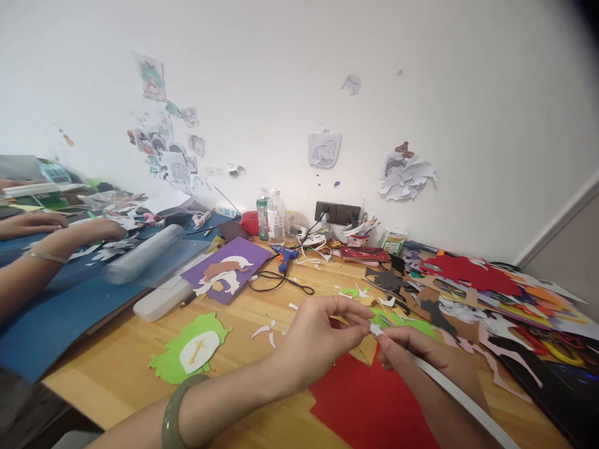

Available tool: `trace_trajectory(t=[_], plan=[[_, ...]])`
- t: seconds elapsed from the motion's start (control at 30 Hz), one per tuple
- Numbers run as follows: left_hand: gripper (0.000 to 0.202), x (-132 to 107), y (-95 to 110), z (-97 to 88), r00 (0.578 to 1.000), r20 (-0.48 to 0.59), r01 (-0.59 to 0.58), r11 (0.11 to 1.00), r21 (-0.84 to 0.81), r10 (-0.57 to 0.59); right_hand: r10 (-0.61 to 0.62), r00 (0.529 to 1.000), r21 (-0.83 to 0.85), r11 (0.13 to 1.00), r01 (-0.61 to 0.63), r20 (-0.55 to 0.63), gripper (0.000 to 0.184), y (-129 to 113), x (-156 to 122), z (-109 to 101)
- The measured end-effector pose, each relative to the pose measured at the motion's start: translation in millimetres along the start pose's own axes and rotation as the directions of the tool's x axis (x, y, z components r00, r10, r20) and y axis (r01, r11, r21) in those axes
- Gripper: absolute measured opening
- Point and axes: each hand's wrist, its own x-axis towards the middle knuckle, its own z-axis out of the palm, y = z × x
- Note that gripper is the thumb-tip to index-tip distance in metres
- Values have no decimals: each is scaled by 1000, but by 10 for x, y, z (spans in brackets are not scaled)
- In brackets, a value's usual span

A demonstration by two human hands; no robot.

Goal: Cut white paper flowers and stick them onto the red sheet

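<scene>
My left hand (pixel 322 330) and my right hand (pixel 412 348) meet over the wooden table (pixel 116 368), both pinched on the tip of a long white foam strip (pixel 461 399) that runs back along my right forearm. A jade bangle (pixel 175 408) sits on my left wrist. Under my hands lies a red sheet (pixel 365 405), with green scraps (pixel 412 324) just beyond my fingers. To the left lies a green cutout with a white oval (pixel 191 350), and small white scraps (pixel 267 333) lie between it and my left hand.
Another person's arms (pixel 42 249) rest on a blue mat (pixel 56 305) at the left, beside a clear roll (pixel 143 252). A purple card with a figure (pixel 229 268), a blue glue gun (pixel 285 254), two bottles (pixel 271 215) and piles of coloured paper (pixel 491 293) fill the table.
</scene>
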Motion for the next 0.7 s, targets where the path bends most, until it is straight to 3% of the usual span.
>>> trace_trajectory(t=[0.23, 0.4, 0.7], plan=[[19, -25, 27, 18, 996, -14, -86, 989, 118, 88, 23, 1000, 91, 996, -21, -17, 22, 10, -5, 24], [20, -24, 14, 35, 991, -39, -121, 980, 156, 128, 15, 1000, 59, 998, -14, -6, 21, -32, -10, 7], [19, 3, 68, 27, 998, 30, -62, 978, 199, 57, -27, 999, -2, 1000, 27, -34, 25, -71, -44, -33]])
